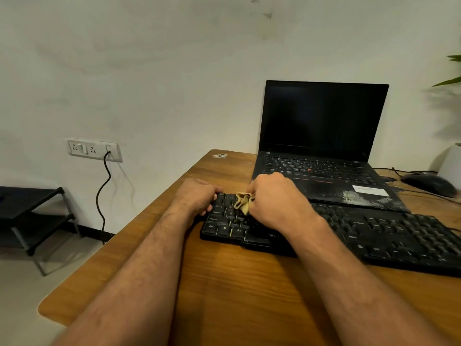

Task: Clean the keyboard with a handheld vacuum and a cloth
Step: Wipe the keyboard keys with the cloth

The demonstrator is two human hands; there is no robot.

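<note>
A black keyboard (374, 236) lies across the wooden table (224, 283), in front of an open laptop. My left hand (197, 196) grips the keyboard's left end, fingers curled over its edge. My right hand (277, 198) holds a small tan cloth (243, 202) bunched in its fingers and presses it on the keys near the left end. No handheld vacuum is in view.
A black laptop (321, 151) with a dark screen stands behind the keyboard. A black mouse (429, 183) and cables lie at the right. A wall socket (93, 149) with a black cord, and a low black shelf (35, 211), are at the left. The table's left edge is close to my left arm.
</note>
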